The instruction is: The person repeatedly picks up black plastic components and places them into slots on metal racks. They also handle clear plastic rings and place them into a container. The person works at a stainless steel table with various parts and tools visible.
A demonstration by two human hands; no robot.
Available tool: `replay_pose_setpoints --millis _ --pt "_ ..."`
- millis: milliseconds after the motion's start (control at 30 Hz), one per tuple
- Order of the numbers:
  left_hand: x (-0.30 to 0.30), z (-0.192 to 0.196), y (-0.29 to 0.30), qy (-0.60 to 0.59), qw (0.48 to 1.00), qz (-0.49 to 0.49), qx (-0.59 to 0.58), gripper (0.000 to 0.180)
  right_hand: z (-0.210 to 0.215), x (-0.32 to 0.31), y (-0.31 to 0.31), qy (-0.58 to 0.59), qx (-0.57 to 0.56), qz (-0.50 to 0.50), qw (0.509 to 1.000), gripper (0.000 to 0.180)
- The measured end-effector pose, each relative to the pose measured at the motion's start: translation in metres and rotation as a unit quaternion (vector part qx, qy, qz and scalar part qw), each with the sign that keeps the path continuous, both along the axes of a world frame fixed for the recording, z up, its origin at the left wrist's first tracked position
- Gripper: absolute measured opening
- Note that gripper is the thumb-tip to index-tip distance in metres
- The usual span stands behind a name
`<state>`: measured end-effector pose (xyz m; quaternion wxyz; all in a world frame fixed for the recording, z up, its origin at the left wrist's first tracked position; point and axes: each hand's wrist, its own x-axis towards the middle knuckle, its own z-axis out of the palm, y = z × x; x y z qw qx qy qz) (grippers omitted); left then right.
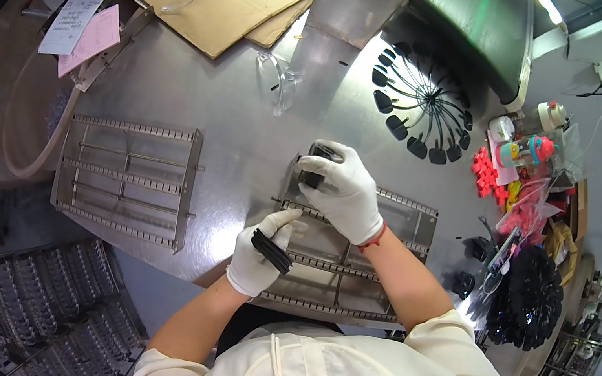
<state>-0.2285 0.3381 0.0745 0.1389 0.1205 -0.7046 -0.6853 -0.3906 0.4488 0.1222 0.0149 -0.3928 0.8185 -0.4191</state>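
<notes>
**Head view: black parts going onto the rack**

Head camera has us looking down at a steel table [247,131]. Our left hand [259,249] is closed around a stack of thin black pieces [272,251], held over the near edge of the wire rack [402,205]. Our right hand [340,191] has its fingers curled onto one black piece [315,165] at the rack's far left corner. These look light, stiff and a bit slick in gloves, so we'd pinch them by the edges. A second rack [127,179] sits to the left, with clear glasses [280,81] beyond.
</notes>
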Motion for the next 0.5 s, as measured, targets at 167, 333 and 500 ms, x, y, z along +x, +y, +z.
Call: replay_pose_setpoints --millis 167,333,500 --pt "0.0 0.0 -0.001 0.016 1.0 0.003 -0.027 0.024 -0.002 -0.006 0.012 -0.064 -0.034 0.014 0.997 0.037" --pt "-0.002 0.018 -0.002 -0.048 0.998 -0.029 0.002 0.027 -0.004 -0.012 -0.008 0.084 0.012 0.087 0.993 0.036" --pt "0.005 0.007 0.001 -0.042 0.999 0.001 -0.016 0.031 -0.004 -0.008 -0.004 0.036 0.002 0.058 0.998 0.024"
